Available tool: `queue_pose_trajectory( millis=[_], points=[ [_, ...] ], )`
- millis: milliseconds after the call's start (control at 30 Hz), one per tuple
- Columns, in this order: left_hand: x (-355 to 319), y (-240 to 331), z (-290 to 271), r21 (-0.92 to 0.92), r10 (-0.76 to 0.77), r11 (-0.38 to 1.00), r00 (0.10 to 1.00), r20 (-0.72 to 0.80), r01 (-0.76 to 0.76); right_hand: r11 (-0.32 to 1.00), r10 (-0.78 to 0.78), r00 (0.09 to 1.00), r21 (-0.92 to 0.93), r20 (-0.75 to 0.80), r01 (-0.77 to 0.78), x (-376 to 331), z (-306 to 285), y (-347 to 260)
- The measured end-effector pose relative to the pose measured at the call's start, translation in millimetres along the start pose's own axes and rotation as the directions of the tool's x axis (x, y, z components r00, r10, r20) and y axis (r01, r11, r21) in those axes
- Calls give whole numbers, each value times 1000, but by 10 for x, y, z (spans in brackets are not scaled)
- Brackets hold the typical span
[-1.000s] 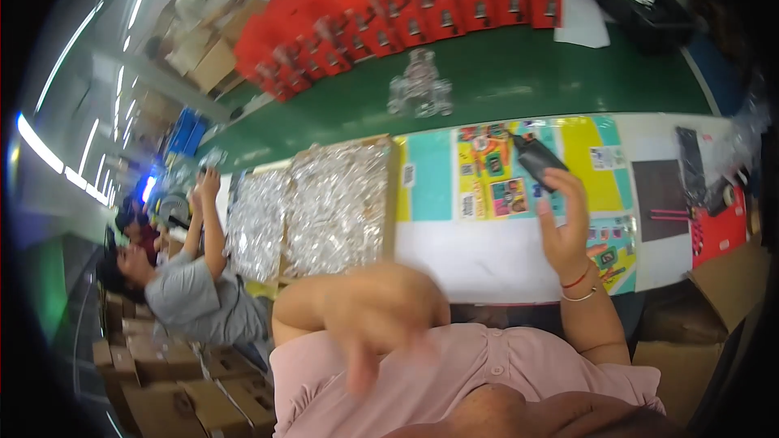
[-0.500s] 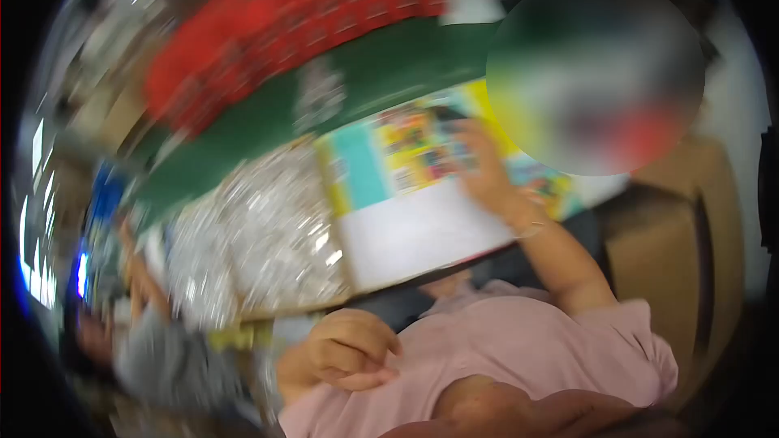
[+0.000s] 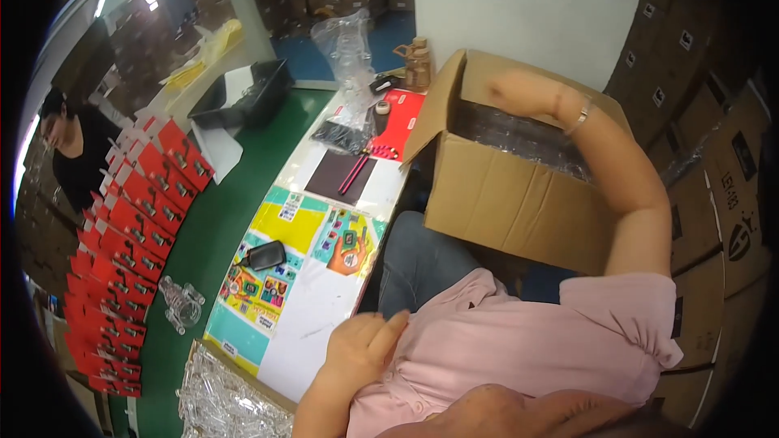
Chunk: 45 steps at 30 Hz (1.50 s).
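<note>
My right hand reaches over an open cardboard box at the right; its fingers are smeared by motion, and anything in them cannot be made out. Clear plastic pieces line the inside of that box. Close to my chest is my left hand, with its fingers curled in and nothing visible in them. Left of it lies a colourful printed sheet on the table, with a black, rounded object on top. A shallow box of clear plastic parts sits at the lower left.
Red cartons stand in rows along the green table, beside a clear plastic part. Farther back are a black bin, a plastic bag, pink-and-black sticks and a brown bottle. Another person is at far left.
My view has swung right, bringing the open cardboard box fully in. My right hand has left the printed sheet and is now over the box. My left hand stays curled near my chest.
</note>
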<state>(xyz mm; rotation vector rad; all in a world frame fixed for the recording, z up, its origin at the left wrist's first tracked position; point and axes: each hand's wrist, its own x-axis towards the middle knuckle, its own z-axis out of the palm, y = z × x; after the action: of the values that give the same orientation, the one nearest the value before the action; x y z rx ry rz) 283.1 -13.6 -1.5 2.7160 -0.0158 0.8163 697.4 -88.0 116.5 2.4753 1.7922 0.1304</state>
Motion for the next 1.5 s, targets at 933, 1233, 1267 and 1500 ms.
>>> queue_pose_trajectory(
  millis=[933, 1233, 1267, 1500],
  points=[
    [2214, -532, 1935, 159, 312, 938, 950, 2, -308, 620, -215, 1, 137, 977, -773, -1853, 2776, 2509],
    [2357, -526, 1712, 123, 300, 940, 942, 148, -319, 505, -18, 338, 300, 941, -809, -2082, 2318, 2067],
    [2384, -537, 1659, 95, 311, 938, 930, 194, -334, 250, 50, 317, 295, 947, -922, -2091, 2263, 2075],
    [2352, -513, 1620, 19, 306, 948, 926, 222, -318, 715, -71, 379, 313, 923, -626, -2124, 2446, 1891]
  ],
)
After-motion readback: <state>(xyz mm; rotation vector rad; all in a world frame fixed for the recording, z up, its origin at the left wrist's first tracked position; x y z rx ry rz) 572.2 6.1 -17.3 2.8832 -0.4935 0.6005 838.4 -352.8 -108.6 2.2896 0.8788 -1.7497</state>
